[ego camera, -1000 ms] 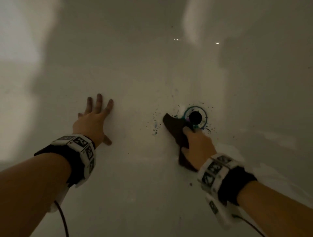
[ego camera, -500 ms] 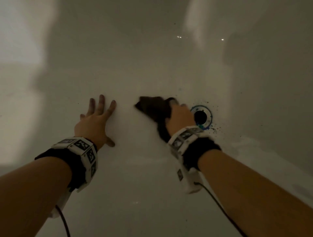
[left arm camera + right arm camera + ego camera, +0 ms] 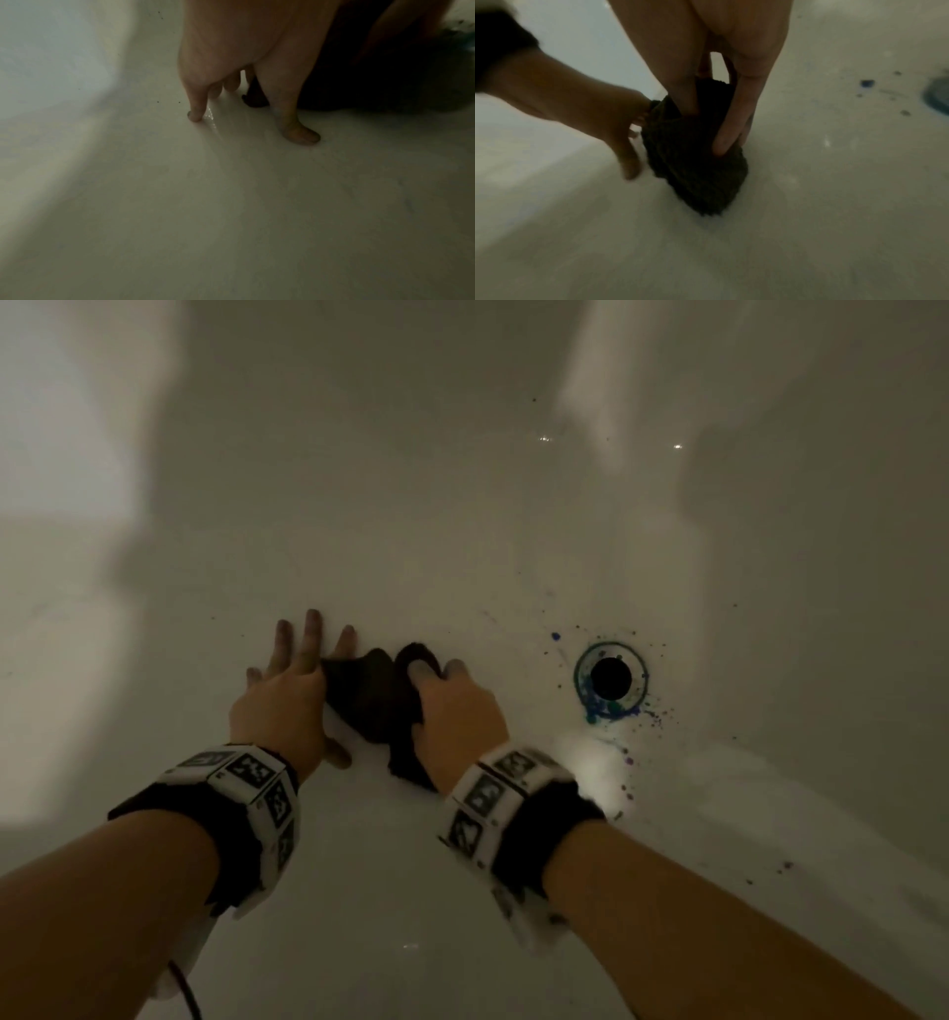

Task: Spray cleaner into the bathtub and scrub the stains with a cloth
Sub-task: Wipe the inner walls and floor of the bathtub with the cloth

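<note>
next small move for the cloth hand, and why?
Probably slide the right hand with the cloth back right toward the drain: blue-green stains ring it and speckle the tub floor, while the cloth sits beside the braced left hand.

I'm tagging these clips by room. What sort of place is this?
Most likely the inside of a bathtub, so a bathroom: a smooth white curved tub wall, a round drain ringed with blue-green stains, and a dark cloth.
</note>
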Available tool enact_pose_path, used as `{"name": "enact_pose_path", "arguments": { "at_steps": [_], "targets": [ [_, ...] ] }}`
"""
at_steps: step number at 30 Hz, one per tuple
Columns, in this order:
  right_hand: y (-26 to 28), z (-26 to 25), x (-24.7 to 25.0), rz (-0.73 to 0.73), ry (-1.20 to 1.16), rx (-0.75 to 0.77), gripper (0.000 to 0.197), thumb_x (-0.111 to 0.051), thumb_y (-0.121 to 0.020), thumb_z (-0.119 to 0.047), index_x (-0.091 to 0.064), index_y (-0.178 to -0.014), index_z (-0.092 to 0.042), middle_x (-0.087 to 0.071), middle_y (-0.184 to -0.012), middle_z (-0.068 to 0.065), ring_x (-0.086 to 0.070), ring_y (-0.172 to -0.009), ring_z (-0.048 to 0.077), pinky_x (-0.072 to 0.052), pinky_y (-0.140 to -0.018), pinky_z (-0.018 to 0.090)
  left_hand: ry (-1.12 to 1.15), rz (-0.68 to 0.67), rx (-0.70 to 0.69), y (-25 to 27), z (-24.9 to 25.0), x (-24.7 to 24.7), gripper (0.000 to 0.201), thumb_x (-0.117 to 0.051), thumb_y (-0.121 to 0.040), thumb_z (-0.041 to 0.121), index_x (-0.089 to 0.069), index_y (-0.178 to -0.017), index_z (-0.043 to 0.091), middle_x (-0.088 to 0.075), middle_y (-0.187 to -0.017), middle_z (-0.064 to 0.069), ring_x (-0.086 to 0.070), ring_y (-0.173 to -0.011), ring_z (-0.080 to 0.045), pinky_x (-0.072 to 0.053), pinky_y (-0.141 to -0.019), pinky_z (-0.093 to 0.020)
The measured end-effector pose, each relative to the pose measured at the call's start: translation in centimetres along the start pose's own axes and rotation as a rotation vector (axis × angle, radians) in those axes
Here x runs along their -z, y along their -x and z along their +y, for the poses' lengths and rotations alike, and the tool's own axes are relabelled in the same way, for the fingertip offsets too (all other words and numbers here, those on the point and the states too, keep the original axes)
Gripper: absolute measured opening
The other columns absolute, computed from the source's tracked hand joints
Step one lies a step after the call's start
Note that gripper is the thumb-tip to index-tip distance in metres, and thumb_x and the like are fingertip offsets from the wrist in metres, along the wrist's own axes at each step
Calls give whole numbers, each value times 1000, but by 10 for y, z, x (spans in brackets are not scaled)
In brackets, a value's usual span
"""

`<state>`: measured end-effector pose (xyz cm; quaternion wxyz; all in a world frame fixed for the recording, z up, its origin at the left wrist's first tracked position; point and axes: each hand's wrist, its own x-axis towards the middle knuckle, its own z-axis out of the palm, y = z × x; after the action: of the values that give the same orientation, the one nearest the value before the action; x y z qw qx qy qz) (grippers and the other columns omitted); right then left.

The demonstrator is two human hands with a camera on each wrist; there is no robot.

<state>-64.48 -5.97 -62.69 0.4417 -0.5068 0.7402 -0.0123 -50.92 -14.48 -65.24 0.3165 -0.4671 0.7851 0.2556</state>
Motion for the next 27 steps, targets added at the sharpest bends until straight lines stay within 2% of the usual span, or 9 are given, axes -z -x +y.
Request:
{"name": "enact_pose_path", "arguments": {
  "at_steps": [3,6,8,10,13,15,19,21,27],
  "targets": [
    [-40,-1,17,93,28,-44,45,-46,-94,-19,-34,-137,-11,-44,-123,17,-53,-104,33,-38,-75,32,10,2,23,1,0,1,129,-85,-62,28,12,-147,33,31,-150,8,15,-143,-26,-12,-115,-46],
    [-53,14,58,332,-203,-164,33,-45,-97,-25,-49,-126,-12,-55,-119,13,-54,-110,29,-38,-79,26,-25,-11,-17,0,-3,0,129,-84,-62,31,15,-146,35,33,-150,7,22,-141,-22,-10,-116,-47],
    [-43,40,86,433,-272,-209,45,-53,-91,-40,-51,-129,-18,-61,-120,6,-55,-110,23,-34,-70,16,-17,-21,-21,1,-4,1,130,-83,-64,31,19,-144,37,34,-149,7,24,-141,-20,-8,-116,-46],
    [-27,73,106,437,-180,-310,51,-51,-89,-50,-50,-130,-19,-61,-116,1,-57,-106,25,-35,-70,17,-16,-24,-17,1,-3,2,130,-83,-64,31,20,-143,38,34,-149,8,24,-140,-20,-8,-116,-46],
    [-17,115,120,373,-32,-419,38,-56,-88,-23,-50,-121,-5,-59,-114,14,-57,-101,33,-37,-74,27,-9,-27,-14,2,-2,2,130,-82,-65,30,21,-143,37,35,-149,8,24,-140,-20,-7,-116,-45],
    [-14,122,136,419,94,-295,43,-57,-84,-11,-48,-125,-5,-55,-115,21,-55,-101,36,-41,-78,33,-7,-28,-12,2,-3,2,130,-82,-65,31,23,-141,37,35,-148,8,25,-140,-19,-7,-116,-45],
    [-26,102,167,556,545,50,53,-61,-82,-9,-45,-133,-11,-44,-129,25,-51,-105,42,-47,-76,46,-3,-39,-12,3,-3,2,131,-81,-65,33,31,-133,38,41,-139,12,26,-139,-18,-8,-116,-46],
    [-43,97,173,433,670,29,58,-57,-87,-11,-35,-140,-15,-28,-144,22,-38,-122,40,-43,-85,47,-1,-40,-10,3,-3,3,131,-81,-65,34,32,-130,39,43,-136,14,26,-139,-17,-9,-116,-45],
    [-52,115,134,117,650,-69,57,-43,-96,-19,-19,-147,-22,-15,-152,16,-28,-131,38,-37,-98,45,21,-20,-14,4,-2,5,132,-83,-63,33,28,-133,41,40,-137,16,23,-140,-17,-10,-116,-45]
  ]
}}
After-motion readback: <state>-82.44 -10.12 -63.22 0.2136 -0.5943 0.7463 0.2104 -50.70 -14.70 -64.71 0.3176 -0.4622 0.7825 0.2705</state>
